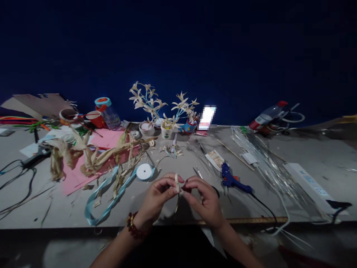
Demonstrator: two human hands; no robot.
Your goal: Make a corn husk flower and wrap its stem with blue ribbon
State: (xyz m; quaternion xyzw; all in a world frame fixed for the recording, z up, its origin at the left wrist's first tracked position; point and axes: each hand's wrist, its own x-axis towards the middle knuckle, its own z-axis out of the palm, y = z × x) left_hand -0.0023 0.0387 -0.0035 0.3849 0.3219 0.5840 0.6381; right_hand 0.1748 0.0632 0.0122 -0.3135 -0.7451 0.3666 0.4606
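Near the table's front edge, my left hand, with a beaded bracelet at its wrist, pinches a small pale strip that stands up between thumb and forefinger. Close at its right, my right hand has thumb and forefinger together at the strip's lower part; what exactly they grip is too small to tell. A thin piece hangs below the fingertips. The white ribbon spool with light blue ribbon lies to the left of my hands. Scissors lie just behind my right hand, partly hidden.
Dried husks and pink paper lie left. Pale flowers stand in cups at the back, near a lit phone. A blue glue gun, wires, a bottle and a white power strip are right.
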